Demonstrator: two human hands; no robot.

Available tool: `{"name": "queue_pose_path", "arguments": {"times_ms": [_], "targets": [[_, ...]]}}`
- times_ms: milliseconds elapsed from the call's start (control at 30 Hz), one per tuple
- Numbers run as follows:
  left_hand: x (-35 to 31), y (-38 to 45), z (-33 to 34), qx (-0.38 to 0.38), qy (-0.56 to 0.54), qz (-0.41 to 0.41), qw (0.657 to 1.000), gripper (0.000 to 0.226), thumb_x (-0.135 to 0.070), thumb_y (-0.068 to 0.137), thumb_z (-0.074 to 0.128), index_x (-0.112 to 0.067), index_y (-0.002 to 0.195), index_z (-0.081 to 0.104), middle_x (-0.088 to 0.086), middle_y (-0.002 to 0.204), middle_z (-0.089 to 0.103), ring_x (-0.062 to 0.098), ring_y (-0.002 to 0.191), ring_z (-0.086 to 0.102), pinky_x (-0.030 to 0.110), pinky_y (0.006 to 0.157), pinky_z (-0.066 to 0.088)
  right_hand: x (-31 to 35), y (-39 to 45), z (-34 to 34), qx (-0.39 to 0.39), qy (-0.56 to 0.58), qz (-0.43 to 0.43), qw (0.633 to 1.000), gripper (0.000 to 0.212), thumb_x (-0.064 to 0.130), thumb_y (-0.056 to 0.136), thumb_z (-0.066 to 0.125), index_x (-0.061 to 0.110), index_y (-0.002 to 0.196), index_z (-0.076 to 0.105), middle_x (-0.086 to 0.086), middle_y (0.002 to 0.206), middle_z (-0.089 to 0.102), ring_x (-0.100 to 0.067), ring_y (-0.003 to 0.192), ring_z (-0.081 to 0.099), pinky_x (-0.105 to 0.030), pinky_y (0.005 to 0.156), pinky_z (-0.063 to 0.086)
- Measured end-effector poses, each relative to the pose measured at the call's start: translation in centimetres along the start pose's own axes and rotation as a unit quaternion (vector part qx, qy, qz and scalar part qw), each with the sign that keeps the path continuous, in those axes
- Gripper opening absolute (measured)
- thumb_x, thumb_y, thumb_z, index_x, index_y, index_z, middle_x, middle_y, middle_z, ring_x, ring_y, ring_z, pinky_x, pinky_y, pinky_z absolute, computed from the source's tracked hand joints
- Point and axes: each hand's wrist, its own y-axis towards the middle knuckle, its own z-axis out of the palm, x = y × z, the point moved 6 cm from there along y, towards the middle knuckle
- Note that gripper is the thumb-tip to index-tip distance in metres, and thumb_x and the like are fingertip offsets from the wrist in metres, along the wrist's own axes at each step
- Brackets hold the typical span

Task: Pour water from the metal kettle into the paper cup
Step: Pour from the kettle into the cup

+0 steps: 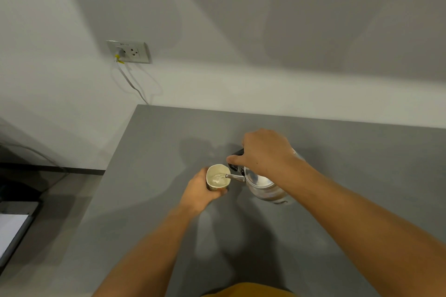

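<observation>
A shiny metal kettle (264,188) is tilted to the left above the grey table (149,212), its thin spout reaching over the rim of the paper cup (218,177). Water lies in the cup under the spout tip. My right hand (263,152) is closed around the kettle's black handle from above and hides most of it. My left hand (200,191) wraps the cup's side from the near left, holding it just left of the kettle.
A wall socket (129,52) with a plugged white cable sits on the white wall behind the table's far left corner. Left of the table's edge are a dark lower surface and a white-topped object (12,229).
</observation>
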Motion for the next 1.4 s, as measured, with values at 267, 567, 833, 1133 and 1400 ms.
{"name": "queue_pose_path", "arguments": {"times_ms": [267,567,833,1133,1400], "targets": [[0.1,0.0,0.1,-0.001,-0.003,0.003,1.000,0.064,-0.046,0.060,0.091,-0.037,0.116,0.060,-0.018,0.103,0.073,0.002,0.093,0.070,0.033,0.085,0.058,0.2,0.0,-0.2,-0.003,0.008,-0.001,1.000,0.053,0.058,0.077,0.068,0.019,0.047,0.048,0.001,0.049,0.049,-0.013,0.045,0.044,-0.026,0.042,0.026],[-0.1,0.0,0.0,-0.002,0.008,0.002,1.000,0.058,-0.047,0.060,0.090,-0.046,0.108,0.058,-0.022,0.101,0.072,-0.001,0.094,0.068,0.027,0.083,0.055,0.7,0.3,-0.4,-0.013,0.001,-0.018,1.000,0.053,0.055,0.076,0.070,0.018,0.048,0.045,0.000,0.049,0.046,-0.014,0.044,0.041,-0.028,0.042,0.027],[0.1,0.0,0.1,-0.003,0.001,-0.002,1.000,0.061,-0.047,0.061,0.091,-0.042,0.113,0.060,-0.021,0.104,0.072,0.000,0.096,0.069,0.031,0.087,0.056,0.8,0.2,-0.6,0.000,-0.005,-0.016,1.000,0.054,0.056,0.079,0.069,0.017,0.051,0.044,0.001,0.050,0.045,-0.019,0.049,0.046,-0.030,0.046,0.030],[-0.2,-0.1,0.0,-0.003,0.011,-0.002,1.000,0.058,-0.048,0.061,0.091,-0.043,0.109,0.059,-0.022,0.101,0.072,-0.001,0.093,0.068,0.027,0.082,0.055,0.6,0.2,-0.6,-0.006,-0.002,-0.008,1.000,0.053,0.055,0.078,0.069,0.018,0.050,0.044,0.000,0.053,0.045,-0.015,0.046,0.040,-0.029,0.044,0.027],[-0.3,-0.1,0.0,-0.007,0.002,0.002,1.000,0.060,-0.046,0.061,0.091,-0.038,0.112,0.061,-0.019,0.102,0.073,0.001,0.094,0.069,0.028,0.084,0.055,-0.2,0.0,-0.3,-0.015,0.016,0.006,1.000,0.052,0.055,0.076,0.069,0.019,0.048,0.045,0.001,0.051,0.048,-0.013,0.045,0.041,-0.027,0.042,0.024]]}}
